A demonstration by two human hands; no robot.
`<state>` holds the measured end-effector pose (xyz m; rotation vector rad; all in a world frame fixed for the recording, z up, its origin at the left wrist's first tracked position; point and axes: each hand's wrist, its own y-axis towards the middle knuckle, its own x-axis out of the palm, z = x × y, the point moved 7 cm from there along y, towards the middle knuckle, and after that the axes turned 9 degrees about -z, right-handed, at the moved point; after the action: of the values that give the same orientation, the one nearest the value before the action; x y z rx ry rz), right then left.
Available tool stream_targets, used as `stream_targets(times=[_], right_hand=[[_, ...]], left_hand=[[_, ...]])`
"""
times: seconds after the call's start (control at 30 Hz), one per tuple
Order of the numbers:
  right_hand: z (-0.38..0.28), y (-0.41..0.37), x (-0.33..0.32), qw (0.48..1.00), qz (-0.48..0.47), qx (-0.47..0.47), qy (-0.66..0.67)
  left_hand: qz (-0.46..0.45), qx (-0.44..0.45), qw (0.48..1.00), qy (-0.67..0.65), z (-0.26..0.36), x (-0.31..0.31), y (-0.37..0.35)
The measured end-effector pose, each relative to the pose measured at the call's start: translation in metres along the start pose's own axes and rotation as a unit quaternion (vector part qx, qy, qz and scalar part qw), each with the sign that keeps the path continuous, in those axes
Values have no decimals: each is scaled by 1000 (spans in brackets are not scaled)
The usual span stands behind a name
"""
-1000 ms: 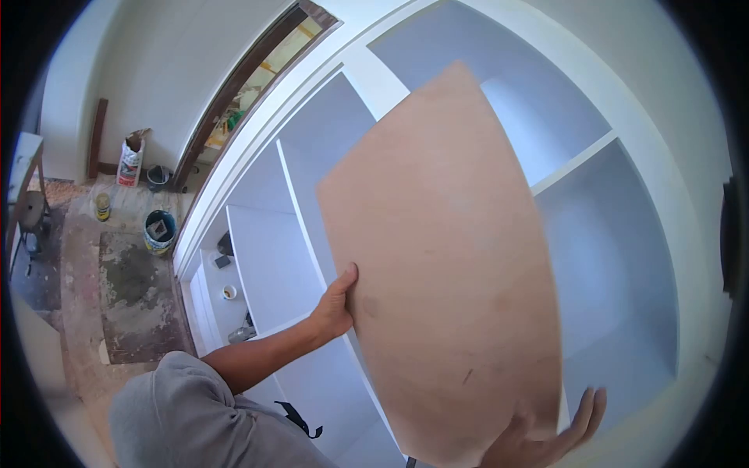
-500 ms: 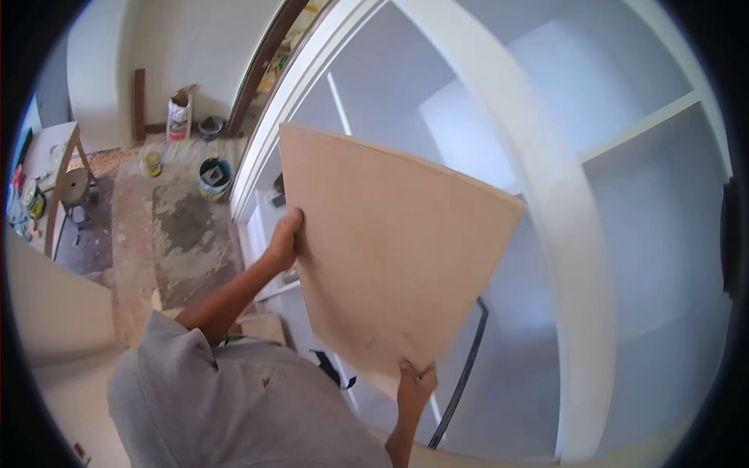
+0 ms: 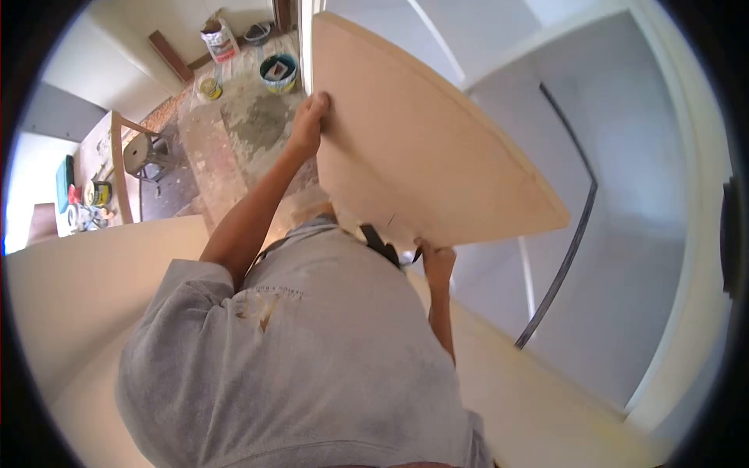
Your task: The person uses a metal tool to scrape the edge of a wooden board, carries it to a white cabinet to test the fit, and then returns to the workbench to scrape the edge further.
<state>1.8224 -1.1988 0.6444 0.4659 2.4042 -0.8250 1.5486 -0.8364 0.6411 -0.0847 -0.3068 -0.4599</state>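
Note:
A large light-brown wooden panel [image 3: 421, 140] is held up in front of my body, tilted, with one corner reaching far to the right. My left hand [image 3: 310, 121] grips its left edge, thumb on the near face and the other fingers out of sight behind it. At the lower edge my right hand [image 3: 437, 261] is closed on the panel, thumb on the near face. Beyond the panel is a white-framed cabinet [image 3: 675, 195] with pale grey inner walls. A dark strip [image 3: 581, 222] runs bent across the cabinet's inside.
On the stained floor at the upper left stand a bucket [image 3: 278, 72], a small yellow can [image 3: 210, 89] and a white sack [image 3: 220, 43]. A round stool [image 3: 142, 154] is beside a table [image 3: 94, 152] holding tins and tools. A pale wall surface [image 3: 86, 288] lies at lower left.
The view has turned and tipped down. In it, the panel and both hands sit higher, and the panel's right corner is now farther right and lower. Both hands still grip the panel.

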Motion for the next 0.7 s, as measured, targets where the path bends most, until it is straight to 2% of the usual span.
stream_targets(times=[0.07,0.13,0.17,0.2,0.23,0.27,0.33,0.4,0.43,0.5,0.53,0.57,0.63,0.7], right_hand=[[-9,8,-3,978,70,-119,159],[-1,1,-2,980,73,-65,174],[5,2,0,981,58,-27,183],[13,5,-1,988,75,-20,131],[25,5,1,987,85,-8,134],[36,6,5,984,97,-10,149],[55,10,8,979,115,-3,168],[70,6,10,977,159,-24,140],[104,18,22,972,171,-47,151],[104,20,22,984,170,-41,-39],[99,14,20,983,161,-29,88],[105,13,23,976,162,13,142],[115,17,33,960,174,34,215],[124,21,44,966,184,49,177]], left_hand=[[-23,34,999,-10,-14,11,14],[-45,42,998,24,-24,24,20],[-51,16,998,42,-38,25,22],[-57,-11,996,60,-53,26,23],[-65,-36,994,79,-68,27,24],[-62,11,997,52,-52,47,15],[-68,51,996,25,-24,72,13],[-142,20,987,75,-29,85,10],[-171,2,982,84,-39,88,6],[-168,-45,985,3,-64,97,13],[-154,-73,984,-57,-63,109,9],[-143,-95,981,-86,-51,125,5],[-131,-119,978,-110,-54,133,4],[-184,-34,982,-34,-85,123,19]])
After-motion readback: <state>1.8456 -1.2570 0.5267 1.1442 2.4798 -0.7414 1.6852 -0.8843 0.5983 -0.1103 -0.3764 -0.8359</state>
